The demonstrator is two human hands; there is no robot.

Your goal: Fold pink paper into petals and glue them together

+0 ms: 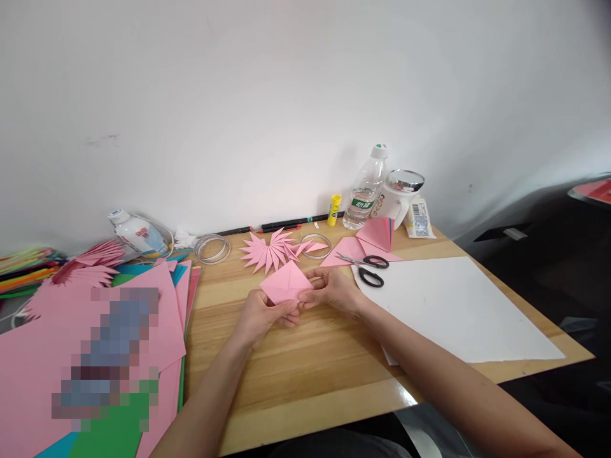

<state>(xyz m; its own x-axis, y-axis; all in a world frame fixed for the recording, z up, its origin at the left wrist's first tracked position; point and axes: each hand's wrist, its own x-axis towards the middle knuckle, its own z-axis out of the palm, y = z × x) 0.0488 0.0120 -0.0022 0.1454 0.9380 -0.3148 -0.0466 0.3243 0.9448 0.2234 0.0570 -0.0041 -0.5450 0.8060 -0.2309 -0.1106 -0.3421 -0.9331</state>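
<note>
A folded pink paper, creased into a diamond-like shape, is held up over the wooden table. My left hand pinches its lower left edge between thumb and fingers. On the opposite side, my right hand grips the right corner, thumb in front. Just behind the paper lies a fan of pointed pink folded pieces. To the right of my right hand, black-handled scissors rest partly on a white sheet and partly on pink paper.
Along the wall stand a yellow glue stick, a water bottle and a white mug. Tape rolls and black pens lie near them. Coloured paper sheets pile up at left, beside a white bottle.
</note>
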